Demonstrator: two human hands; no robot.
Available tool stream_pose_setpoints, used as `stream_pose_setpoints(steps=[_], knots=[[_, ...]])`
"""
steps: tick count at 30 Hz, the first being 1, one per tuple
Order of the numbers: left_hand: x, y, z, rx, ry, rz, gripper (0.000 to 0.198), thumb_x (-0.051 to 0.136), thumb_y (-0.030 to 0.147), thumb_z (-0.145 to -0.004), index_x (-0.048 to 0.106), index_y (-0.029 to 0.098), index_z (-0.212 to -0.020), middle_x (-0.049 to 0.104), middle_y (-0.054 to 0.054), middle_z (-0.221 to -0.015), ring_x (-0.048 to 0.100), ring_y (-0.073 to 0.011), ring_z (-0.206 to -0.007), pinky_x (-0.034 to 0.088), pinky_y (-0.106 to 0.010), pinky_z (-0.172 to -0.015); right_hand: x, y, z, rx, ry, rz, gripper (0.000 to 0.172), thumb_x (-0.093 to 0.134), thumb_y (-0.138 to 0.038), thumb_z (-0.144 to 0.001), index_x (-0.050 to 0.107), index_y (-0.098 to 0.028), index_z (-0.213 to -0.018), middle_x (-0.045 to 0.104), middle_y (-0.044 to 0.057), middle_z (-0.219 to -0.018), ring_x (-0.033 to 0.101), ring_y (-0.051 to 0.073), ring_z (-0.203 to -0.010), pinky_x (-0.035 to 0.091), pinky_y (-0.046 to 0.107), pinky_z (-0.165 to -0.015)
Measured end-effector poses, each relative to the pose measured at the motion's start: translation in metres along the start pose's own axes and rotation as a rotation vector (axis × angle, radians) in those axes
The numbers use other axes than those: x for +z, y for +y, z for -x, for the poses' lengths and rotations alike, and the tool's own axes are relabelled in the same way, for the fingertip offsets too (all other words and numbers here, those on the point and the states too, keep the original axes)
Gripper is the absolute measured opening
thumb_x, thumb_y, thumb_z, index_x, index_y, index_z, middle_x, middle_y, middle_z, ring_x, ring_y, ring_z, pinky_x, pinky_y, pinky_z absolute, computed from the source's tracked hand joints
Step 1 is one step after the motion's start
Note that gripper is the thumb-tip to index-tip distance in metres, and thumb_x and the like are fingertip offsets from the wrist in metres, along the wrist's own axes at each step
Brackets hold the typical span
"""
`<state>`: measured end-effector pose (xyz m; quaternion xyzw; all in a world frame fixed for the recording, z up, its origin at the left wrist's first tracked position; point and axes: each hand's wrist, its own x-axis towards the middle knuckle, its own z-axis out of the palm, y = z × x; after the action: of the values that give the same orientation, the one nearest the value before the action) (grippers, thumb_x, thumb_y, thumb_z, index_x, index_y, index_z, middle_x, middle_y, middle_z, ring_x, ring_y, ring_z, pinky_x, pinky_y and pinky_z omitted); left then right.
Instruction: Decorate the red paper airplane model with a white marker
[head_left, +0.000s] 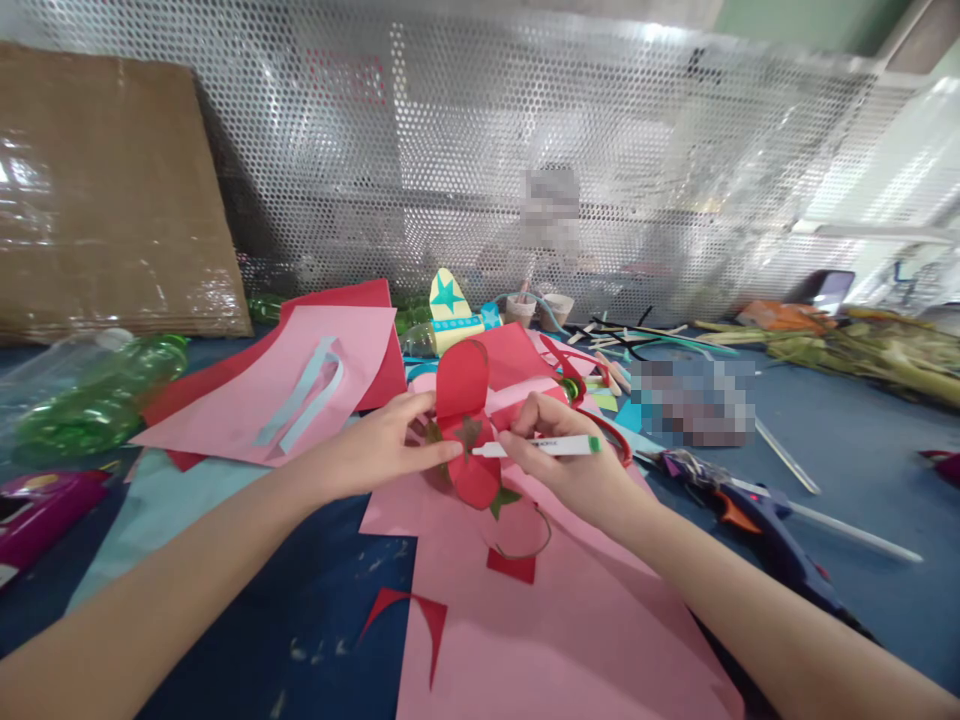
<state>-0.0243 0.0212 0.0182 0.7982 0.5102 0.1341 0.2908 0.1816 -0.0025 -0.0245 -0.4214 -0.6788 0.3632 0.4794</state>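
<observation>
In the head view my left hand (401, 440) pinches a red paper cutout (462, 380) with rounded ends, its thumb pressed near the middle. On the cutout lies a small dark green star shape (470, 434). My right hand (559, 455) grips a white marker (568, 446) with a green end, held almost level. The marker's tip meets or nearly meets the star; I cannot tell which. Below the cutout is another green star (505, 500), with a thin curved strand beside it. A large pink sheet (540, 630) lies beneath both hands.
Dark blue glue gun (780, 540) at right, with glue sticks nearby. Red scraps (420, 605) lie in front. Left are pink paper (337, 330), a green plastic bottle (90, 405) and a magenta tool (49, 515). A decorated bottle (450, 335) and dry husks (870, 355) lie behind.
</observation>
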Motion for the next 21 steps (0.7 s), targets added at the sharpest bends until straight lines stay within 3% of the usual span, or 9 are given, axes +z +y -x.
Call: stream_pose_setpoints(steps=[21], knots=[[0.0004,-0.0041,-0.0001,0.017,0.01,-0.016,0.053,0.053,0.058,-0.078,0.053,0.023,-0.118,0.06,-0.003,-0.097,0.058,-0.0193,-0.081,0.044,-0.028,-0.069,-0.0007,-0.0003,-0.0011,-0.013,0.022,-0.018,0.025,0.059,-0.029,-0.081,0.041,-0.021,-0.066,0.045,-0.006,-0.058,0.039,0.009,-0.052,0.032,0.023,-0.05]])
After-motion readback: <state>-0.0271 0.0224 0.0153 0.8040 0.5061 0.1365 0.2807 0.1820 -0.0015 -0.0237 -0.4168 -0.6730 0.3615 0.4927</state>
